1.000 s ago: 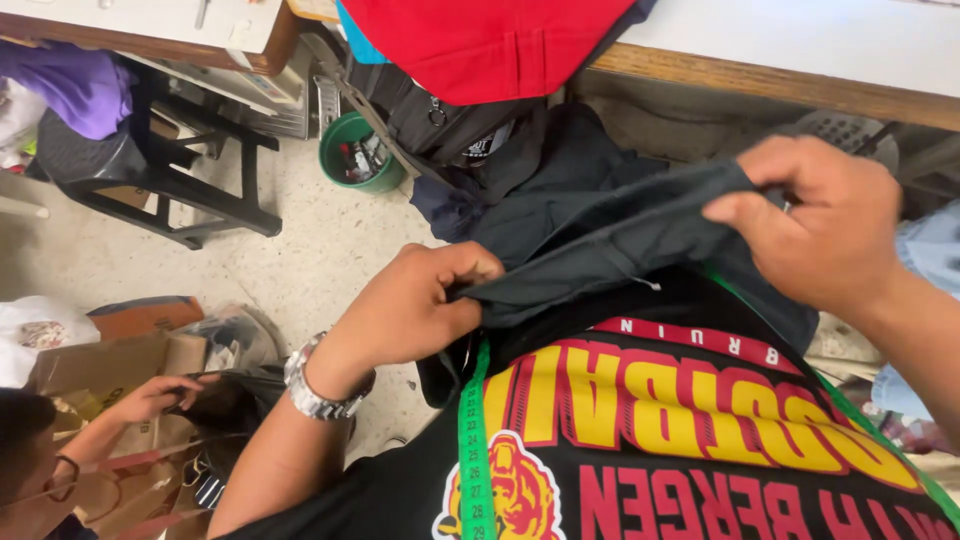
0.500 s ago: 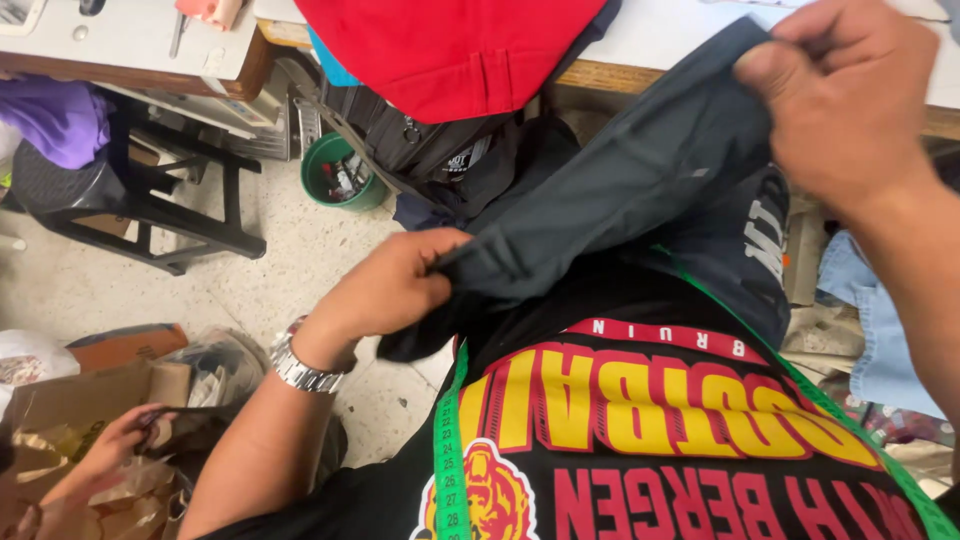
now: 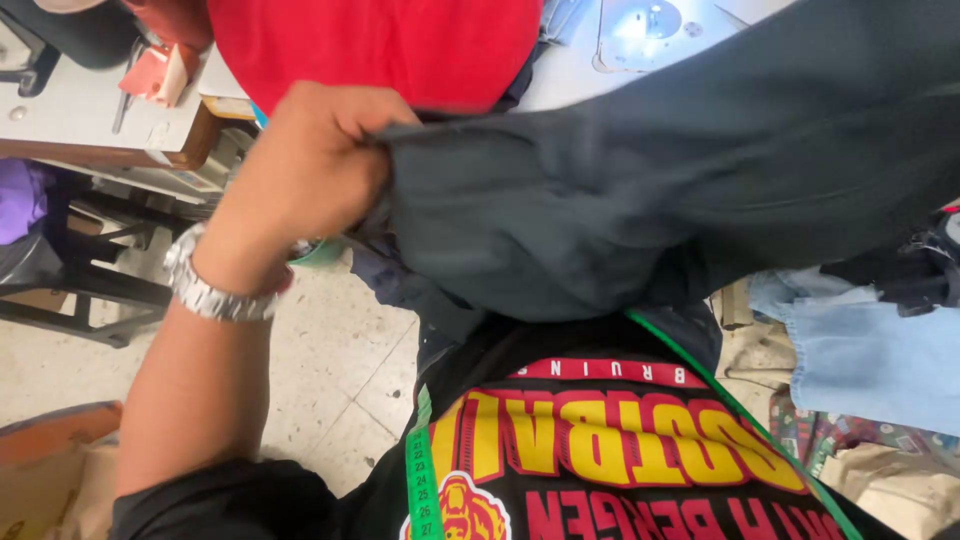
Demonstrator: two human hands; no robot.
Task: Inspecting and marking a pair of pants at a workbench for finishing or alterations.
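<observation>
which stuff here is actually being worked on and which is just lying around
In hand:
- dark grey fabric
- left hand gripping its edge

Lying about:
- red cloth on the work table
- light blue denim
- green measuring tape hanging around the person's neck
- dark stool

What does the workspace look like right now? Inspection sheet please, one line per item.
Surface: pale work table at top, wooden edge.
Job's things: dark grey fabric, lifted and spread across the view.
Clutter: red cloth on the table; light blue denim at right.
Hands: left hand grips the fabric's edge, metal wristwatch on that wrist; right hand out of view.
Cables: nothing seen; a green measuring tape hangs over the person's printed black shirt.
Surroundings: speckled tile floor, dark metal stool frame at left.
</observation>
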